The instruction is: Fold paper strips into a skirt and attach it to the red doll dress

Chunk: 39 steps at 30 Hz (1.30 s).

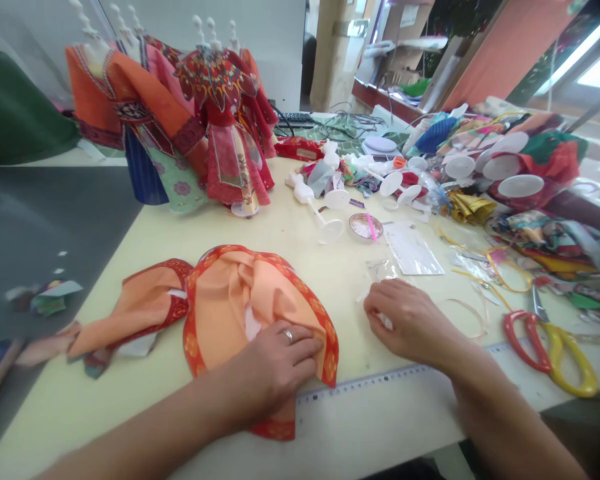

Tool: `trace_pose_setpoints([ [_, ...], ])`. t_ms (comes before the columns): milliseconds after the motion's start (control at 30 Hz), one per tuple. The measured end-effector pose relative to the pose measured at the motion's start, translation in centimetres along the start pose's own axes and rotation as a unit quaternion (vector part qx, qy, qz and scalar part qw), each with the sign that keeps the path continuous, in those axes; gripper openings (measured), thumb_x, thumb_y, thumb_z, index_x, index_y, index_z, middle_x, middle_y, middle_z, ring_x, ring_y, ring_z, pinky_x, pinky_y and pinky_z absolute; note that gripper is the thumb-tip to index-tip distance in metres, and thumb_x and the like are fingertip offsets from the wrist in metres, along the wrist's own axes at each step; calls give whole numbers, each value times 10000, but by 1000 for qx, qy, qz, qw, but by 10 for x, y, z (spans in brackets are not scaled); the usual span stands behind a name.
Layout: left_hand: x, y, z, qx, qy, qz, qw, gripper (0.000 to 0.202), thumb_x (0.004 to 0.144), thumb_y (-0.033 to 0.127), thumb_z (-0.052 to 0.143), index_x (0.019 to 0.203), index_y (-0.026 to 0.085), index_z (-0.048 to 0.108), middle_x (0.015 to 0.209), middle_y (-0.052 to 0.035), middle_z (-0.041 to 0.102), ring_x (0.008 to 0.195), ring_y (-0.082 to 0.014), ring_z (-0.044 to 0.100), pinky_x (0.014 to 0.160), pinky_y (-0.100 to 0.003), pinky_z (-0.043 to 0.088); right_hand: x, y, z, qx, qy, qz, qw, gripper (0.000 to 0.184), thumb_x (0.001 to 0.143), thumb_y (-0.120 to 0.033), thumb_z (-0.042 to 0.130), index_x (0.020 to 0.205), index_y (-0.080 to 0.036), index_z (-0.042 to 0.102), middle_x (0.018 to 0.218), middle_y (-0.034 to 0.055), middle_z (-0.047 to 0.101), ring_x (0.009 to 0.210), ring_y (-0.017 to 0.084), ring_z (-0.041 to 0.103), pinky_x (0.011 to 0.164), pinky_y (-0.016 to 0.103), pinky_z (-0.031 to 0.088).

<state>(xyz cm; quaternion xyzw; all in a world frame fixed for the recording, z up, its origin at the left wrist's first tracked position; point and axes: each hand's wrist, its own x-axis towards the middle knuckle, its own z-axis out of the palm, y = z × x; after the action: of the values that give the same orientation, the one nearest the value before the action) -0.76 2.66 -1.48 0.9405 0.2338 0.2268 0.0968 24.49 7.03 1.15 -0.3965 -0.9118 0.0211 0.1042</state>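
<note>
**Left hand [275, 367] presses flat on orange red-bordered cloth [235, 300]**
Cloth spreads from the palm toward 11 o'clock; right hand [415, 320], fingers curled together, pinches a small white scrap [386, 321].

I'm seeing a matt, softly creased orange cloth panel [240, 313] with a printed red border showing a slight sheen, lying on a smooth, matt cream tabletop [105, 427]. Beside it I'm reading a dull metal ruler [375, 393], glossy red-and-yellow plastic scissor handles [550, 353] with shiny steel blades [539, 303], and smooth white plastic doll stands [330, 231].
</note>
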Motion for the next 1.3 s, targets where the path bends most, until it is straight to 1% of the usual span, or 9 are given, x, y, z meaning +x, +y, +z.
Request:
trace_pose_setpoints([
  [133, -5, -10, 5, 10, 28, -3, 1000, 218, 843, 21, 407, 812, 133, 592, 1079, -103, 656, 978, -214, 592, 835, -363, 495, -3, 22, 0, -58, 81, 80, 992, 166, 847, -155, 418, 772, -174, 565, 716, 36, 584, 691, 163, 525, 662, 286, 375],
  [433, -9, -18, 8, -21, 73, -34, 997, 122, 855, 70, 495, 865, 147, 589, 1032, -81, 659, 990, -200, 581, 826, -354, 492, -1, 26, -2, -47, 104, 163, 980, 89, 797, -135, 481, 741, -186, 528, 731, 9, 595, 643, 136, 518, 589, 252, 356],
  [667, -9, -20, 7, -39, 78, -33, 996, 110, 855, 70, 507, 877, 144, 586, 1026, -83, 657, 987, -189, 582, 838, -343, 491, -3, 27, 0, 48, 135, 116, 983, 166, 847, -140, 462, 894, -199, 610, 883, 20, 664, 798, 158, 598, 721, 282, 440],
  [767, -8, -20, 7, -47, 76, -31, 996, 112, 856, 69, 508, 879, 145, 586, 1033, -83, 654, 992, -187, 579, 847, -342, 486, -2, 25, 1, 91, 152, 130, 975, 173, 852, -151, 476, 897, -207, 633, 874, 14, 679, 814, 158, 617, 747, 290, 457],
  [1000, -5, -17, 3, -74, 119, -81, 987, 106, 844, 81, 528, 868, 158, 596, 953, -64, 660, 884, -177, 590, 757, -321, 485, 2, 18, 4, 167, 156, 173, 958, 56, 822, -215, 569, 829, -205, 623, 714, -11, 650, 630, 126, 591, 510, 221, 430],
  [1067, -5, -16, 1, -77, 140, -114, 981, 114, 841, 95, 540, 898, 170, 605, 916, -49, 661, 839, -165, 592, 726, -305, 480, 4, 14, 5, 178, 154, 157, 959, 65, 834, -204, 548, 833, -200, 613, 683, -10, 627, 621, 127, 581, 556, 238, 454],
  [1167, -4, -12, 1, -126, 159, -168, 965, 123, 853, 113, 529, 918, 182, 607, 843, -21, 662, 770, -127, 599, 683, -252, 477, 6, 1, 6, 204, 142, 55, 967, 155, 842, -159, 510, 960, -192, 605, 916, 46, 636, 875, 166, 597, 786, 303, 478],
  [1233, -1, -8, 1, -177, 161, -188, 953, 123, 864, 120, 509, 917, 179, 603, 821, -13, 662, 741, -107, 603, 667, -222, 479, 8, -12, 7, 224, 93, -25, 970, 286, 826, -180, 552, 1112, -181, 561, 1130, 89, 577, 1056, 197, 538, 899, 335, 444],
  [1300, 1, -3, 0, -219, 156, -178, 947, 137, 868, 120, 496, 940, 173, 601, 859, -23, 670, 766, -105, 615, 696, -216, 490, 8, -26, 11, 235, 41, -70, 969, 378, 813, -224, 598, 1180, -175, 521, 1176, 101, 555, 1047, 198, 540, 874, 318, 456],
])
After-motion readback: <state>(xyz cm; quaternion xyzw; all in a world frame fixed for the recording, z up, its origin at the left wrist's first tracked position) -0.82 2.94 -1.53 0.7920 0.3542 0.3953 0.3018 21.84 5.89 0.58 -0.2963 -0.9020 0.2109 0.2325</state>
